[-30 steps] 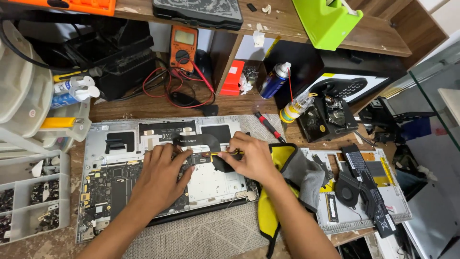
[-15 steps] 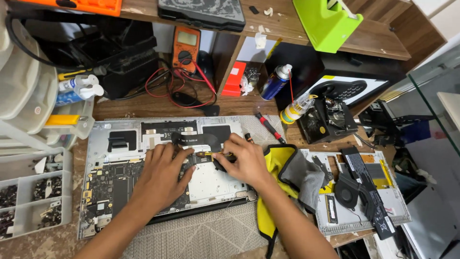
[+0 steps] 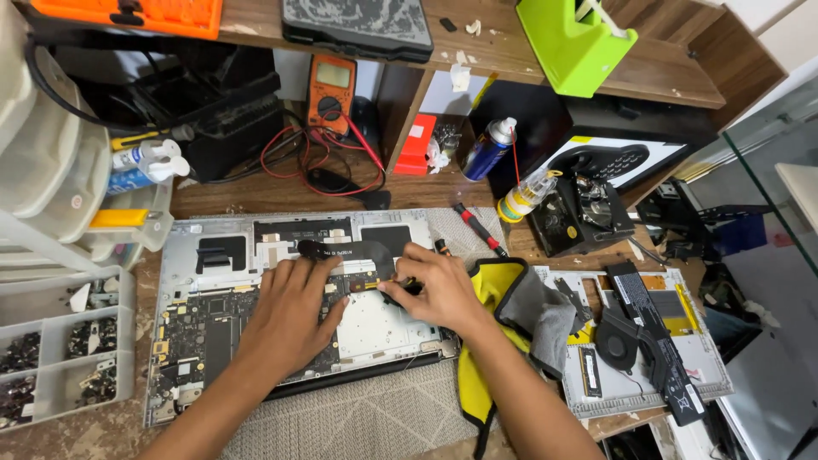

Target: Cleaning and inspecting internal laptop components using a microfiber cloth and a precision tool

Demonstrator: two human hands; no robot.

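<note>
An opened silver laptop base (image 3: 196, 255) lies in front of me with its circuit board and a pale battery panel (image 3: 375, 328) exposed. My left hand (image 3: 290, 311) rests flat on the board, fingertips near a black strip (image 3: 345, 250) that runs across the top of the internals. My right hand (image 3: 434, 290) is closed around a small screwdriver (image 3: 381, 285), whose tip touches the board just below that strip. The two hands sit close together, and part of the tool is hidden by my fingers.
A compartmented parts tray (image 3: 51, 358) sits at left. Behind the laptop are an orange multimeter (image 3: 330, 89) with red leads, a spray can (image 3: 487, 149) and a red-handled screwdriver (image 3: 479, 228). At right lie a yellow-and-grey pouch (image 3: 503, 294) and another stripped laptop with a fan (image 3: 618, 341).
Both hands stay on the laptop in almost the same spot; my right hand has shifted only slightly along the black strip.
</note>
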